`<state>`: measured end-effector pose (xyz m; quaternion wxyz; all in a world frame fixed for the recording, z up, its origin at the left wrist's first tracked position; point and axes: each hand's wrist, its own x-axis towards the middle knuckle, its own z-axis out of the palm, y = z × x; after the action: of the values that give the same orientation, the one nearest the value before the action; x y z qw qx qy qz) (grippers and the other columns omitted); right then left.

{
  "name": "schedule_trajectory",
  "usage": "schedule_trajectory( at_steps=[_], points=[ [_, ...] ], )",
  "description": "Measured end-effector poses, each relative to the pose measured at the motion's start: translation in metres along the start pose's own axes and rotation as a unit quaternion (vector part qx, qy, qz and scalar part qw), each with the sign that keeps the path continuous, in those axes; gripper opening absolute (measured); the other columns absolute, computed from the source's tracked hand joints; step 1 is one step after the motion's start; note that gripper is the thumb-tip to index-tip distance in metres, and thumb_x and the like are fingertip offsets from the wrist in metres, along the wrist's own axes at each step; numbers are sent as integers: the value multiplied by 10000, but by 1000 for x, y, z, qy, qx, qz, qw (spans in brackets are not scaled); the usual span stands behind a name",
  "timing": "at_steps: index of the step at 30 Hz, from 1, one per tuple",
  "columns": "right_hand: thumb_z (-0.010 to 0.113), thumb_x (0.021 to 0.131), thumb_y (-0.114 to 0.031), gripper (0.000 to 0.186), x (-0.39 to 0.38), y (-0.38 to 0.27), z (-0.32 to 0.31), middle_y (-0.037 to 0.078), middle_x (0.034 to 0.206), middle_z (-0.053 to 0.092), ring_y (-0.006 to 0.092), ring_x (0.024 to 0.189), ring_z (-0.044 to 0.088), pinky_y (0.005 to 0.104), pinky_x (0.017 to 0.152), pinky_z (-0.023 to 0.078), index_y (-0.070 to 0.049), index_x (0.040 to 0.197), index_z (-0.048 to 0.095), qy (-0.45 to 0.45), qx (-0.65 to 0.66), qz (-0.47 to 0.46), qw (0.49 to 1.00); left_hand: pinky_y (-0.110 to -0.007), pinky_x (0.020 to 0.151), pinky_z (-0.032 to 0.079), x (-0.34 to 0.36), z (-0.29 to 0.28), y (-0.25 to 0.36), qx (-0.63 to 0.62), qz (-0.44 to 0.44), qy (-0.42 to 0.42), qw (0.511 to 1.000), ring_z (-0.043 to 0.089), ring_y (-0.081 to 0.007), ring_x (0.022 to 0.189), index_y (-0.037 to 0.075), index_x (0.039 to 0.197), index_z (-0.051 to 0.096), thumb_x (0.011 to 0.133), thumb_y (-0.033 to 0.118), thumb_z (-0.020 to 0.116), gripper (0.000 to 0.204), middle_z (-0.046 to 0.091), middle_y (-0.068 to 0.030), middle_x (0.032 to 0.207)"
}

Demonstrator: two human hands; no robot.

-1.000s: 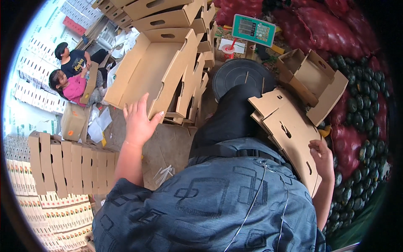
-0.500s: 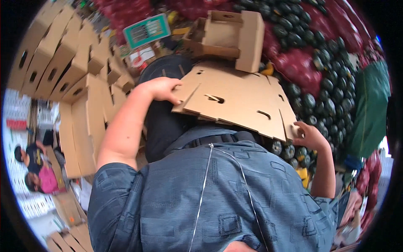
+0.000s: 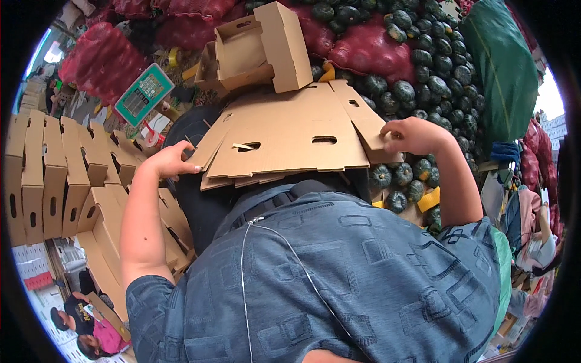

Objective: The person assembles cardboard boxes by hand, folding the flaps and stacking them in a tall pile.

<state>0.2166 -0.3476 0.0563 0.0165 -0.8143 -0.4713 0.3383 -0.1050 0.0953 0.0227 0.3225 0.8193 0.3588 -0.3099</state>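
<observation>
"What lies before me on the head view?"
"I see a tan cardboard sheet [image 3: 287, 130] flat across the lap [image 3: 195, 209], with two oval slots, notched edges and a flap angled out at each side."

"And the fingers?"
"My left hand [image 3: 166, 163] is at the left flap, thumb and fingers parted. My right hand [image 3: 417, 134] curls at the right flap's outer edge; I can't tell if it grips."

"How will it handle?"
"I'd judge light, stiff, dry, easily creased. I'd hold both flaps near their creases."

"Textures nearby?"
"A square-edged box [image 3: 290, 54] just beyond, shiny red mesh sacks [image 3: 378, 57], and round, ribbed dark-green squash [image 3: 396, 202]."
</observation>
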Motion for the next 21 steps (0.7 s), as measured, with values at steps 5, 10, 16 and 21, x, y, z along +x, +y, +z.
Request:
schedule_trajectory(
  at_steps=[5,10,16,21],
  points=[
    [684,746,-23,418,11,20,5,93,1086,633,212,993,613,325,909,473,7,1151,585,201,135,-73,968,-328,915,424,4,-3,-17,-135,89,142,977,545,-202,1043,68,1236,502,839,249,699,479,595,-128,1093],
    [610,825,45,200,0,34,-3,10,947,630,92,867,570,231,780,462,-14,1011,656,373,346,-125,852,-290,857,428,-18,-11,-28,-149,252,312,904,535,-151,922,46,1078,575,904,322,626,330,573,-47,984],
    [473,1001,-223,318,23,30,-15,16,1167,580,113,1053,508,260,937,368,-10,1226,542,468,555,-187,662,-343,913,422,-10,-7,7,-327,424,486,691,525,-186,1027,26,1246,482,957,311,541,410,567,-64,1071],
    [554,891,-12,185,43,-1,9,31,862,566,102,767,508,248,699,434,-44,1073,553,516,293,-106,798,-375,918,439,-1,28,55,-223,305,469,798,554,-252,1068,79,1261,456,957,318,516,391,584,-115,1135]
  ],
)
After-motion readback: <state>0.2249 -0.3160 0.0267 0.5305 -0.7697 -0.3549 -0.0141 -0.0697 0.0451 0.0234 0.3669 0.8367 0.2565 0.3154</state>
